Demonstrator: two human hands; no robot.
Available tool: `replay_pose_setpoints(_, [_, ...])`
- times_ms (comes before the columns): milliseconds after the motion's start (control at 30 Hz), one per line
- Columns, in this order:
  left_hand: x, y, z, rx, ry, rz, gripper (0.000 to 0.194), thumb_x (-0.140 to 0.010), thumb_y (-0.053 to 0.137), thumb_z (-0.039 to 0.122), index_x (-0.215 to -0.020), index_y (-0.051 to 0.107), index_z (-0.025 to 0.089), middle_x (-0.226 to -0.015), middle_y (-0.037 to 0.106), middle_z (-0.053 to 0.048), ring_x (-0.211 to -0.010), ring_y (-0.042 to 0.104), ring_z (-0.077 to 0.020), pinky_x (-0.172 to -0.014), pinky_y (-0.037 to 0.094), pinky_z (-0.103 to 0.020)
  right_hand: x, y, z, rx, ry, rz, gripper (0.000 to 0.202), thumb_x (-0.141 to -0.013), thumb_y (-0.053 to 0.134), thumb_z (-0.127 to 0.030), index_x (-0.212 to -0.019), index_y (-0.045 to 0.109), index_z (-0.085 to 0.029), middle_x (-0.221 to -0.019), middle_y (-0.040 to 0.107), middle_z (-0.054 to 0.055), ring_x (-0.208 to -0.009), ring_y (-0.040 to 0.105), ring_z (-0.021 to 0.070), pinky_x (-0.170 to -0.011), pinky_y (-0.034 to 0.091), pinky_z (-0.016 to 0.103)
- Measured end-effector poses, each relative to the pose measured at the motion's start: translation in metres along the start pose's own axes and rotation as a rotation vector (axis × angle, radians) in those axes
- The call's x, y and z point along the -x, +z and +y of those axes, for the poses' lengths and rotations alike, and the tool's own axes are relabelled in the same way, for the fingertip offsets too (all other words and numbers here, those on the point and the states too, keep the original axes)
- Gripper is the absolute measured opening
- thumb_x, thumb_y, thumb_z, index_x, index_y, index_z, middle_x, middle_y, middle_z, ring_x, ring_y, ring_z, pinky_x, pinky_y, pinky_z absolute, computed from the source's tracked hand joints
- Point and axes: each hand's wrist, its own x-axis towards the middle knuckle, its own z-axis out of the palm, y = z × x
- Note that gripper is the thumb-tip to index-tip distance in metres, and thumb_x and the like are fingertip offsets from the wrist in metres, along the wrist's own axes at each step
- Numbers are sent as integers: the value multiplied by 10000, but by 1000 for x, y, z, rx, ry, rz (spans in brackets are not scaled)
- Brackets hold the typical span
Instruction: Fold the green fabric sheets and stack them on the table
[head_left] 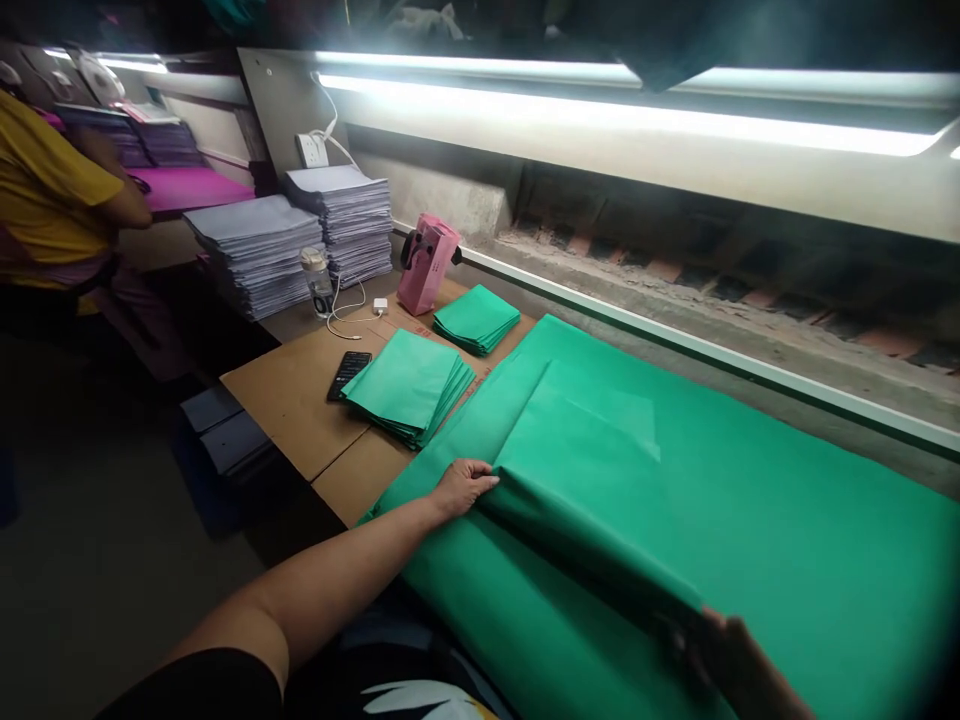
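A large green sheet of smooth material lies folded over more of the same green material on the table. My left hand pinches the folded sheet's near left corner between thumb and fingers. At the lower right, my right hand is blurred and in shadow, closed around the sheet's near edge. Between the two hands that edge is lifted, with a dark gap beneath it. A stack of cut green pieces lies left of the sheet, and a smaller green stack sits behind it.
Cardboard covers the table's left part, holding a phone, a white charger and a pink bag. A bottle stands by grey stacks. At far left is a person in a yellow shirt.
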Motion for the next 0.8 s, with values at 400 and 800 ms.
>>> replay_pose_setpoints(400, [12,-6,7,-573,241,-141,868,-761,617,336,-1455,133,139,-689,562,18,-635,501,-148,-702,424,-277,15,30,-25,-216,413,52,527,-690,536,-711,-801,500,-197,-379,383,-59,-393,319,124,-426,255,229])
replay_pose_setpoints(800, [1,-5,8,-654,184,-4,616,-855,458,277,-1429,261,170,-518,357,74,-499,348,-116,-553,325,-223,-30,17,-27,-86,464,58,557,-608,489,-685,-826,602,-185,-879,663,68,-903,600,283,-712,514,299])
